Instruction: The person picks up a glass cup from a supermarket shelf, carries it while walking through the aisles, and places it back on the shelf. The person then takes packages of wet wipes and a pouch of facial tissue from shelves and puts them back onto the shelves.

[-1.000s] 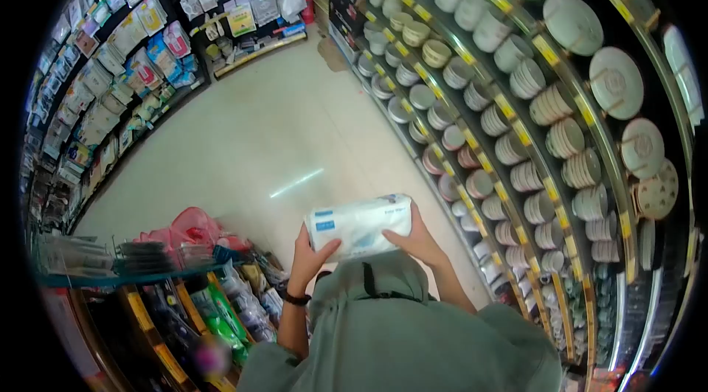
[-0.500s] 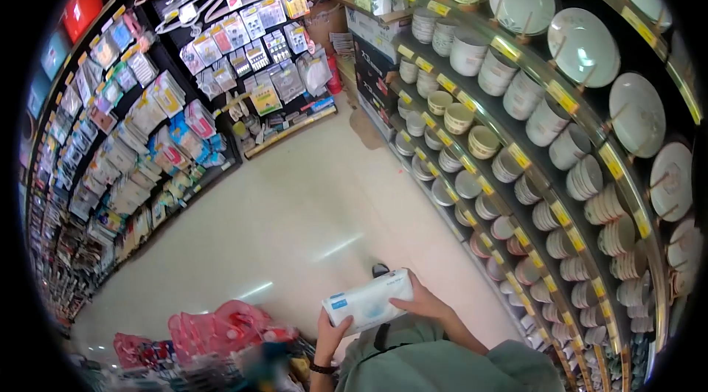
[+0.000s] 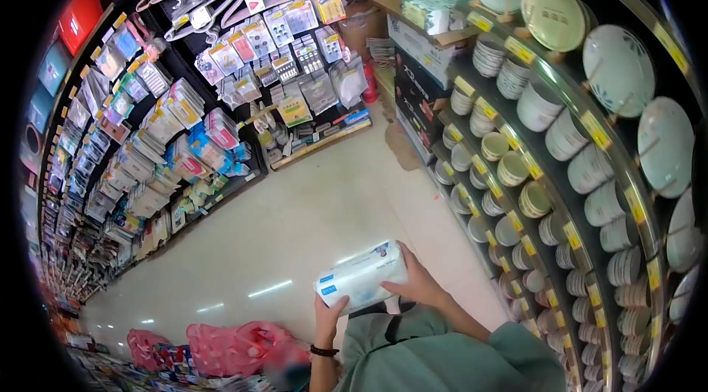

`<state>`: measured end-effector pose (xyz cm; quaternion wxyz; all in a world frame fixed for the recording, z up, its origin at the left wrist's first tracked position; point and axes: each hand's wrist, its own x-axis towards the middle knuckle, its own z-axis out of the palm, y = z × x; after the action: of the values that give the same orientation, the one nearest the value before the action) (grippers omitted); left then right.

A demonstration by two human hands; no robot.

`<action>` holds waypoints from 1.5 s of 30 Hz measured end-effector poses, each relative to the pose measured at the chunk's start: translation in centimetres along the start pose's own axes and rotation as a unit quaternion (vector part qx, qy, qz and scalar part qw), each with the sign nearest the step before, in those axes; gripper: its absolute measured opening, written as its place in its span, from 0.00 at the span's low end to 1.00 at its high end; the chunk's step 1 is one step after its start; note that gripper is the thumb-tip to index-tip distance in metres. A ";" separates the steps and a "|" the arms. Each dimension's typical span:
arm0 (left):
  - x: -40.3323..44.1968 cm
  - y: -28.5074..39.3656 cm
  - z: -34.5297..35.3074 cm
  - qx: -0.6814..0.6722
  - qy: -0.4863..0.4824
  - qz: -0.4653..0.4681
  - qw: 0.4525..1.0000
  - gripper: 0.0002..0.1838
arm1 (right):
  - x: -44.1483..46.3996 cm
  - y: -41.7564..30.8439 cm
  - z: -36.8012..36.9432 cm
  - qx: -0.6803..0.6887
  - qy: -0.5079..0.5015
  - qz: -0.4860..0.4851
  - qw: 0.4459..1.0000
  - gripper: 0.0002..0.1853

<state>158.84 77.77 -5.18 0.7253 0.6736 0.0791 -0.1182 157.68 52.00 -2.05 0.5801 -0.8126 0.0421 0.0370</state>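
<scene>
A white plastic pack of wipes [image 3: 361, 278] with blue labels and a small picture at its far right corner is held in front of my body. My left hand [image 3: 329, 312] grips its left end, thumb on the near face. At the other end, my right hand [image 3: 414, 277] clasps the pack with its thumb along the lower edge. The fingers behind and under the pack are mostly hidden. A dark bracelet [image 3: 324, 351] circles my left wrist.
Shelves of stacked bowls [image 3: 535, 106] and upright plates [image 3: 618, 70] curve along the right. Packaged goods [image 3: 136, 152] hang on the left rack, with hangers [image 3: 254, 1] at the back. Cardboard boxes [image 3: 420, 97] stand at the far corner; pink items [image 3: 240, 348] lie at lower left.
The pack has tilted so that more of its upper side and a second blue label show. It is slightly higher and further left in view. The camera view has shifted, moving the shelves rightward.
</scene>
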 end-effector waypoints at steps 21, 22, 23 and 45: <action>39.9 10.8 -10.1 0.022 0.012 0.085 0.996 0.54 | 42.3 -7.6 5.4 0.161 -0.070 -0.009 0.984 0.56; 40.9 11.2 -10.5 0.028 0.027 0.091 0.995 0.54 | 43.9 -8.5 5.9 0.157 -0.077 -0.012 0.985 0.55; 41.3 12.0 -10.8 0.009 0.047 0.080 0.996 0.53 | 45.6 -9.3 6.3 0.153 -0.083 -0.016 0.985 0.55; 70.9 22.8 5.7 0.092 0.047 0.089 0.991 0.55 | 77.5 -0.7 -9.6 0.178 -0.024 -0.115 0.977 0.41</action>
<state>232.97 69.00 -2.29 0.6631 0.7469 0.0417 -0.0277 234.89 41.14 -6.73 0.7169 -0.6944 -0.0596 -0.0186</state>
